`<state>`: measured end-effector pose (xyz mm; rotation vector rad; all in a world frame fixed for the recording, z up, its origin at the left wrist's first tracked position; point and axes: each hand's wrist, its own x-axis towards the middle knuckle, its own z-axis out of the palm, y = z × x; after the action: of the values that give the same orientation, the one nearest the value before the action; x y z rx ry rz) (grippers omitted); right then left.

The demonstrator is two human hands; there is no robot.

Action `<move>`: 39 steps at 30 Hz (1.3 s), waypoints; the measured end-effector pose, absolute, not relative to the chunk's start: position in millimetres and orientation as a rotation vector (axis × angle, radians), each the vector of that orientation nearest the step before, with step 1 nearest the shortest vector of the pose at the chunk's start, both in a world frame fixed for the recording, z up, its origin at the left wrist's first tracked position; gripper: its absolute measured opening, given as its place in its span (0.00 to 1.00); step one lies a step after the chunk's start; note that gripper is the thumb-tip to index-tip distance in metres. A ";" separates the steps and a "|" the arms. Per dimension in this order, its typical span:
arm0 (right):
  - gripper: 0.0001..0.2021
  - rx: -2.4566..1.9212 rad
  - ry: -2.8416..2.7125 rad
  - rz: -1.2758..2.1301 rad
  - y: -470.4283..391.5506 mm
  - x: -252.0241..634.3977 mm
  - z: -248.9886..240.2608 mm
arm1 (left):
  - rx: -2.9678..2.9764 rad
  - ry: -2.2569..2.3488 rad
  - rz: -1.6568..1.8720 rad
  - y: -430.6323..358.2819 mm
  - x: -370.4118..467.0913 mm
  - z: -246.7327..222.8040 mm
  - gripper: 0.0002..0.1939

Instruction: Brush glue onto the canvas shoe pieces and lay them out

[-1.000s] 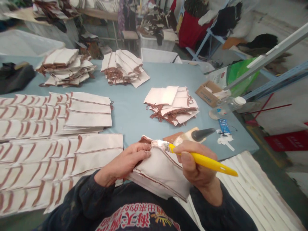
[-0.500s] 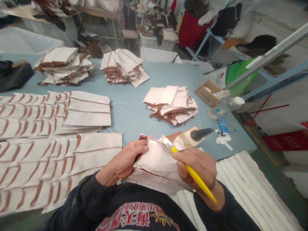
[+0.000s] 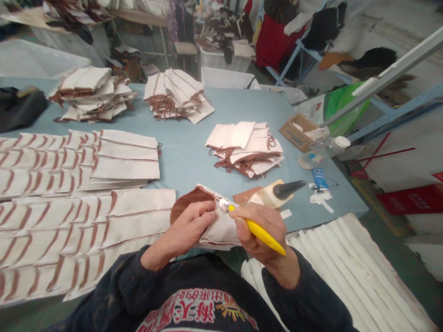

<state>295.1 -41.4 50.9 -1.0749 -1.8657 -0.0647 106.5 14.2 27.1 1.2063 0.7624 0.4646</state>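
Left hand [image 3: 189,224] with fingers curled, pinning a cream fabric pouch [image 3: 218,226] at the near table [image 3: 194,152] edge, right hand [image 3: 258,226] closed around a yellow-handled brush [image 3: 258,230], bristles on the pouch's rim.

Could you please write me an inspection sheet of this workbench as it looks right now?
Surface: blue table, mostly covered with work.
Job's things: white fabric pouch with brown trim, held at the table's near edge; yellow-handled brush, bristles at the pouch's edge.
Clutter: overlapping rows of pouches at left; three loose piles further back; glue bottle with dark nozzle lying on its side; cardboard box; clear plastic bottle.
Grippers: left hand grips the pouch; right hand holds the brush.
Cables: nothing seen.
Surroundings: white slatted panel at right; crowded shelves and bins behind.
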 end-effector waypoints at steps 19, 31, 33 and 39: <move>0.13 -1.526 -1.524 0.140 -64.6 284.0 14.1 | 0.681 0.743 0.492 -0.8 92.5 42.1 0.14; 0.18 -1.607 -1.292 -0.036 -51.8 312.3 18.5 | 1.418 0.806 0.451 6.8 58.3 34.6 0.21; 0.18 -1.598 -1.296 -0.004 -51.2 314.4 19.8 | 1.569 0.872 0.517 0.1 57.8 28.3 0.18; 0.19 -1.647 -1.291 0.045 -41.1 311.2 7.7 | 1.781 0.876 0.573 -16.5 72.0 16.3 0.09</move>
<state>311.2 -41.1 7.7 -1.6468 -1.2913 0.0447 72.0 -16.5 16.3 1.7811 0.8756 0.5734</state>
